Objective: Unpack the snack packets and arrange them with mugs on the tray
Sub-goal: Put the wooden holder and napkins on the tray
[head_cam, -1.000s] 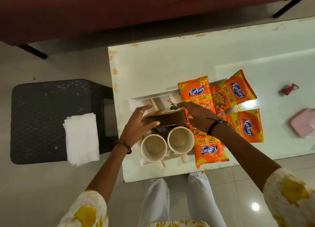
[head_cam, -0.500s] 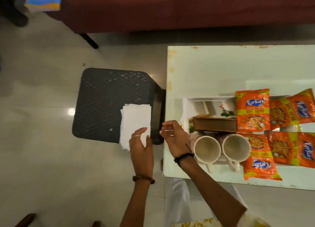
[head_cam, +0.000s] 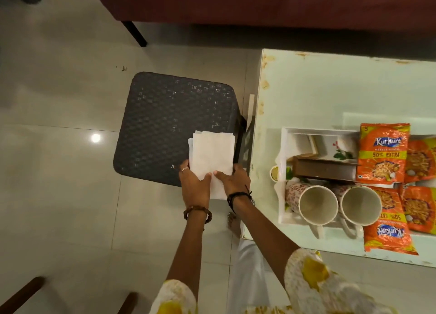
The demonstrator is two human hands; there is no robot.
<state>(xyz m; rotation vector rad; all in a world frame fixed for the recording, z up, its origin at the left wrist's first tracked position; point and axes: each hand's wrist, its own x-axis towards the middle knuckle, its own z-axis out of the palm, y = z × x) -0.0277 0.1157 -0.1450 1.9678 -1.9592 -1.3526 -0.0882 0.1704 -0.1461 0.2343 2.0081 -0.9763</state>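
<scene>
A stack of white paper napkins point(head_cam: 211, 155) lies on the near right corner of a dark woven stool point(head_cam: 169, 122). My left hand point(head_cam: 194, 184) and my right hand point(head_cam: 233, 180) both grip the stack's near edge, thumbs on top. To the right, a white tray point(head_cam: 284, 148) on the table holds two floral mugs point(head_cam: 317, 204) point(head_cam: 359, 205), a brown wooden box point(head_cam: 324, 169) and several orange Kurkure snack packets point(head_cam: 383, 153), some overlapping the tray's right side.
The white table point(head_cam: 330, 89) has rusty edges and stands right of the stool. A dark red sofa point(head_cam: 236, 2) with a black leg runs along the top. Glossy floor tiles surround the stool. Wooden chair legs point(head_cam: 21, 295) show at bottom left.
Both hands left the brown box on the tray, swung left to the stool and took hold of the napkin stack. The view turned left with them.
</scene>
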